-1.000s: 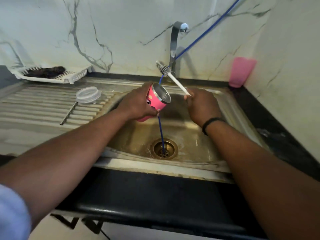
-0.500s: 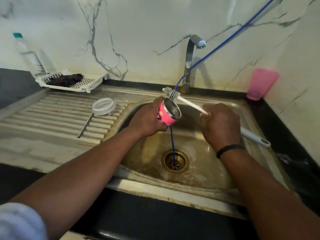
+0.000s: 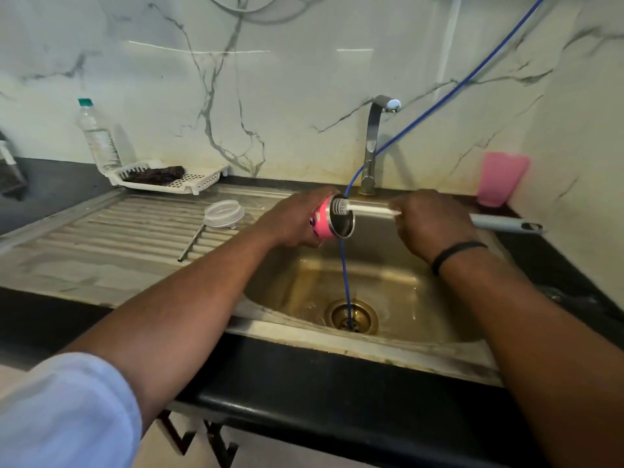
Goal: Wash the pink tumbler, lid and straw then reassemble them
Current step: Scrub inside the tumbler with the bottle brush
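My left hand [image 3: 294, 219] grips the pink tumbler [image 3: 325, 220] over the sink, tipped sideways with its steel-rimmed mouth facing right. My right hand [image 3: 429, 221] grips the handle of a white bottle brush [image 3: 368, 208]; its bristle head sits just inside the tumbler's mouth and its grey handle end sticks out to the right. The clear lid [image 3: 224, 214] lies on the drainboard. Beside it lies the thin metal straw [image 3: 191, 242].
The steel sink [image 3: 398, 292] has a brass drain [image 3: 351, 315] with a blue hose [image 3: 344, 265] running down into it past the tap [image 3: 373, 143]. A pink cup [image 3: 501, 179] stands at back right. A white rack [image 3: 175, 179] and water bottle [image 3: 98, 136] sit at back left.
The brush head went from above the tumbler's rim into its mouth. The tumbler tipped further towards horizontal. The head camera tilted up, bringing the bottle into view.
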